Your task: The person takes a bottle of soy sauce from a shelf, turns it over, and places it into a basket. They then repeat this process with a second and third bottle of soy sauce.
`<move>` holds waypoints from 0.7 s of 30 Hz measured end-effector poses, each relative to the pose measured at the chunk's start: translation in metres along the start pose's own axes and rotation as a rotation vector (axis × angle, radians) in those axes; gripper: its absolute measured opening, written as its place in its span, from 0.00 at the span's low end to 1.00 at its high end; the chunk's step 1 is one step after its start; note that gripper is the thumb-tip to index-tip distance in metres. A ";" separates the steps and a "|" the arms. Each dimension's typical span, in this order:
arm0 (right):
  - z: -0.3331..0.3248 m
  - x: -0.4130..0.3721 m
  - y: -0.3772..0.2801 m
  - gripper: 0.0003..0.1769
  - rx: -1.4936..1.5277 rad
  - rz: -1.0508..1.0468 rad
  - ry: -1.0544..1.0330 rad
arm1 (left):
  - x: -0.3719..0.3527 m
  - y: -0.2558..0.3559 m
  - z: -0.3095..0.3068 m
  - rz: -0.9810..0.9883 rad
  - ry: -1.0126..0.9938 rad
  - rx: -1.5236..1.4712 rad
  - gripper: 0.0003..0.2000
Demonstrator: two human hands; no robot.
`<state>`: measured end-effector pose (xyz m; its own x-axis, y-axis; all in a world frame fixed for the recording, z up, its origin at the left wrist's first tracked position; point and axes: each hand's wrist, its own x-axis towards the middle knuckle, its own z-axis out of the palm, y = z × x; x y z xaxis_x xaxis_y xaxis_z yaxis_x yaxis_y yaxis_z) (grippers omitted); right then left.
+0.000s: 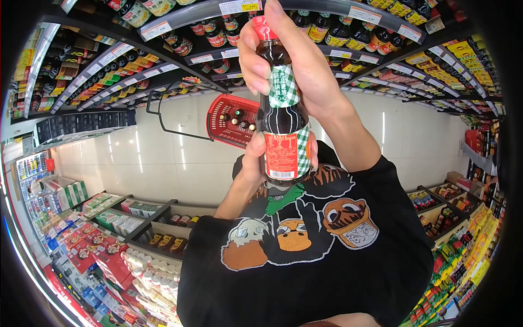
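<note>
Supermkt: shelves (196, 17) w/ price tags (156, 30)

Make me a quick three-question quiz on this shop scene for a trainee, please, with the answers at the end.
1. Which hand holds the bottle nearer its red cap?
2. True or false: several items are in the red basket.
3. The checks on the bottle's upper label are:
A) blue and white
B) green and white
C) black and yellow

Key: 1. The right hand. 2. True. 3. B.

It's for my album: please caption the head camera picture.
Right hand up top, left hand below, holding a bottle; red basket beyond.
</note>
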<state>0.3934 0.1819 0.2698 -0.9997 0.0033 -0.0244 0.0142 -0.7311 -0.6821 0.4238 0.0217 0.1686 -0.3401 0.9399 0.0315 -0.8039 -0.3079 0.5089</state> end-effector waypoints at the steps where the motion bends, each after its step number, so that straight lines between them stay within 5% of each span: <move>1: -0.006 0.002 0.002 0.30 0.023 0.008 -0.040 | 0.000 -0.001 -0.001 -0.001 0.001 -0.010 0.46; 5: -0.008 0.000 0.009 0.30 -0.076 -0.134 -0.030 | 0.001 0.004 0.004 0.005 -0.010 0.018 0.45; 21: -0.011 -0.004 0.008 0.30 -0.082 -0.088 -0.039 | -0.002 -0.005 0.008 -0.033 0.161 0.158 0.50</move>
<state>0.3979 0.1834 0.2563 -0.9972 0.0373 0.0650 -0.0732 -0.6710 -0.7378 0.4323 0.0221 0.1728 -0.3984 0.9094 -0.1192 -0.7340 -0.2381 0.6361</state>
